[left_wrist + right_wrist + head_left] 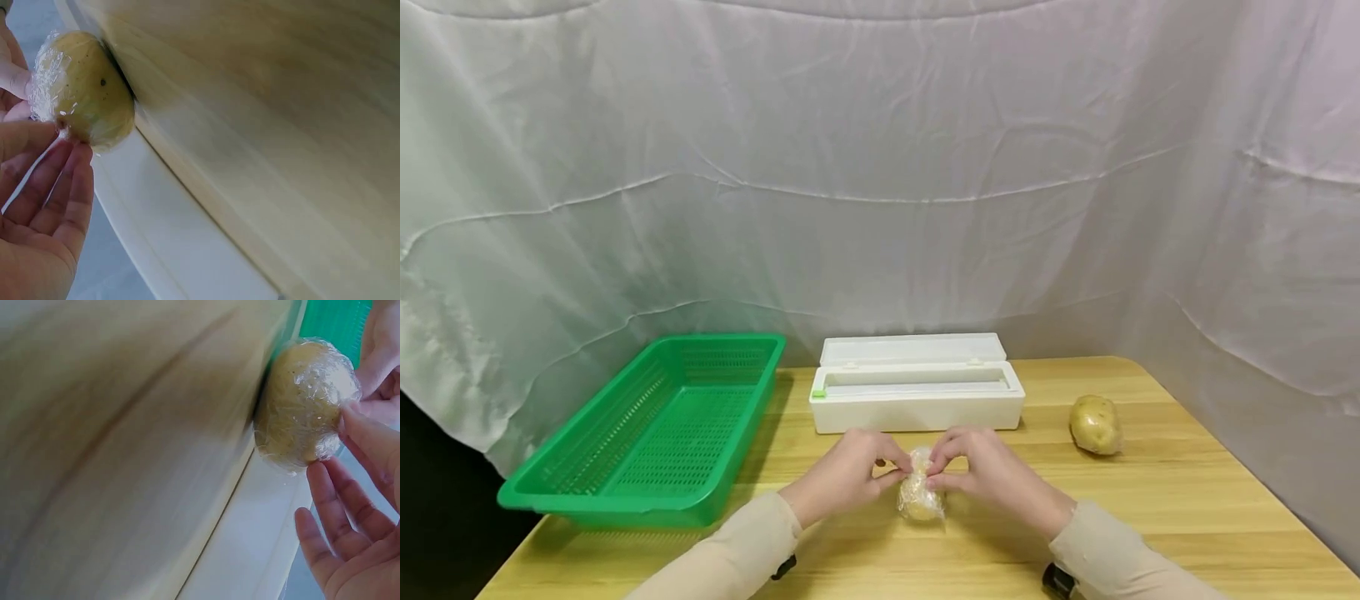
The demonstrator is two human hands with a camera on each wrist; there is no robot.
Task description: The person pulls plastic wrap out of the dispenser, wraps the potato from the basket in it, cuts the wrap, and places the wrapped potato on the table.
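A potato wrapped in crinkled clear plastic film rests on the table, in front of the white box. From the left, my left hand pinches the gathered film at the potato's top between thumb and fingers. My right hand pinches the same film from the other side. In the left wrist view the potato shows a dark spot through smooth film, with the film bunched near the fingertips. Film wrinkles cover much of the potato in the right wrist view.
A white cling film dispenser box stands behind the hands, its lid raised. On the left is a green perforated basket. Another potato, with clear film visible at its edge, lies to the right. A grey curtain hangs behind the table.
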